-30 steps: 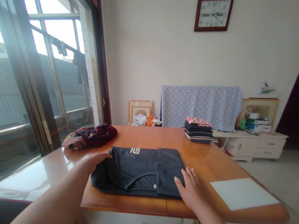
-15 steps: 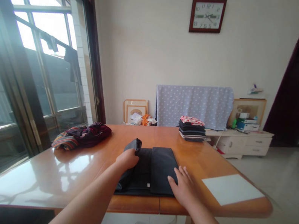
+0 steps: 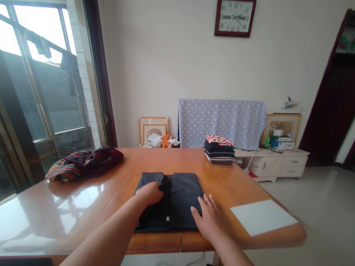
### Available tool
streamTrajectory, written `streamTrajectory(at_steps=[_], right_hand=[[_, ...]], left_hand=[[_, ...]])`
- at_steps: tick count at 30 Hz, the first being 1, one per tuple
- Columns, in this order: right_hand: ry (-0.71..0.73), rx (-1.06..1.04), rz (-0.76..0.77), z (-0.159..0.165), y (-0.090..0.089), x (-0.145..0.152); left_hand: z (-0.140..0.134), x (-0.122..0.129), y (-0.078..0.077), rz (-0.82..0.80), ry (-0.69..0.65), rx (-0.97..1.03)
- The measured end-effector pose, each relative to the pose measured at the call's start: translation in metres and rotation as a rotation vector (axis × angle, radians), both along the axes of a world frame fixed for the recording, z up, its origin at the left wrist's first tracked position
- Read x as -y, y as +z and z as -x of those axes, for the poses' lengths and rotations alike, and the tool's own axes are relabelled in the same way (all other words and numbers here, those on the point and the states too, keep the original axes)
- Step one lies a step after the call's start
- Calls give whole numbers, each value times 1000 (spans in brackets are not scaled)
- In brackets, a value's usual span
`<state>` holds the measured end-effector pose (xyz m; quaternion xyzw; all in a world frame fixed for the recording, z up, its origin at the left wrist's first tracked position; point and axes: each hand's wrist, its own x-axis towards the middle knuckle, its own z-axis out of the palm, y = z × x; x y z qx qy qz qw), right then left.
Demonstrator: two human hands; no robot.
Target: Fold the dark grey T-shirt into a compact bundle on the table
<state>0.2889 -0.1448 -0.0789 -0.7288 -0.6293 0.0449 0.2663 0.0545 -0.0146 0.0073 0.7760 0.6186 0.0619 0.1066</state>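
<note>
A dark garment (image 3: 183,197), partly folded, lies on the wooden table in front of me; its kind I cannot make out. Its right side is folded inward and lies flat, and a small white tag shows near the lower middle. My left hand (image 3: 153,193) is closed on the edge of the left flap, which is turned in toward the middle. With fingers spread, my right hand (image 3: 211,213) rests on the garment's right edge.
A stack of folded clothes (image 3: 219,151) stands at the table's far edge. Crumpled dark and striped clothing (image 3: 87,163) lies at the left. A white sheet (image 3: 263,218) is on the right of the wooden table (image 3: 140,154).
My left hand has lowered the raised left flap toward the middle, where it now lies flatter. My right hand stays on the right edge. The view has turned slightly right.
</note>
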Motion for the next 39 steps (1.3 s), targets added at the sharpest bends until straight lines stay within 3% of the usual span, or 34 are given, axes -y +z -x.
streamTrajectory(at_steps=[6, 10, 14, 21, 27, 35, 39], right_hand=[[3, -7, 2, 1, 3, 3], [-2, 6, 13, 2, 6, 6], [-8, 8, 18, 2, 9, 7], [-11, 13, 8, 3, 8, 6], [-11, 21, 23, 3, 10, 7], [-8, 25, 26, 2, 10, 6], [-13, 14, 12, 3, 12, 8]], left_hand=[[2, 11, 8, 51, -69, 72], [10, 19, 15, 176, -102, 173], [13, 28, 11, 279, -84, 254], [6, 28, -5, 106, -50, 262], [-3, 36, -18, -77, -5, 82], [1, 29, -4, -113, 12, 106], [-1, 32, -6, -110, -45, 164]])
